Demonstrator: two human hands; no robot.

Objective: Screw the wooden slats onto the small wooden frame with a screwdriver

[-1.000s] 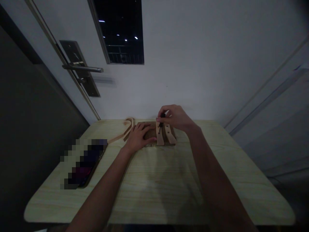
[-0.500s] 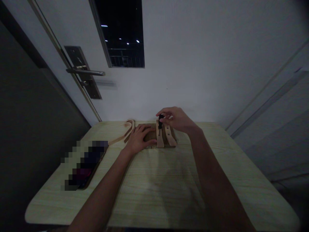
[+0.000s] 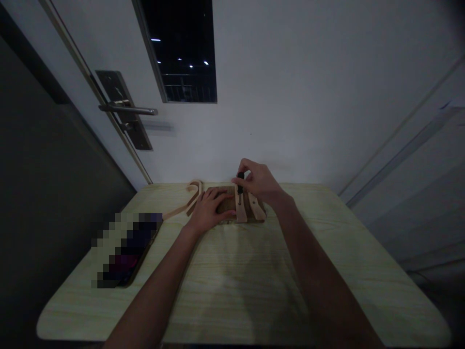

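Black and small, a tool [image 3: 240, 175] stands upright in the pinch of the right hand [image 3: 258, 183], with the thumb and fingertips closed on its upper end. Its lower end meets a pale wooden strip [image 3: 239, 207]; the dim light does not show whether it enters a hole there. A second strip [image 3: 256, 208] lies just beside the first, and both cross the right part of a brown board [image 3: 228, 203]. The left hand [image 3: 208, 209] lies palm down on the board's left part, fingers extended, grasping nothing. The board rests at the far middle of a light wood-grain table [image 3: 254, 286], near the white wall. Curved pale wooden pieces [image 3: 193, 190] lie just left of the left hand. A dark flat object [image 3: 125, 252], its surface obscured, sits near the table's left edge. On the door behind, a metal lever handle [image 3: 128, 110] projects from its plate beside a dark window pane [image 3: 181, 53].
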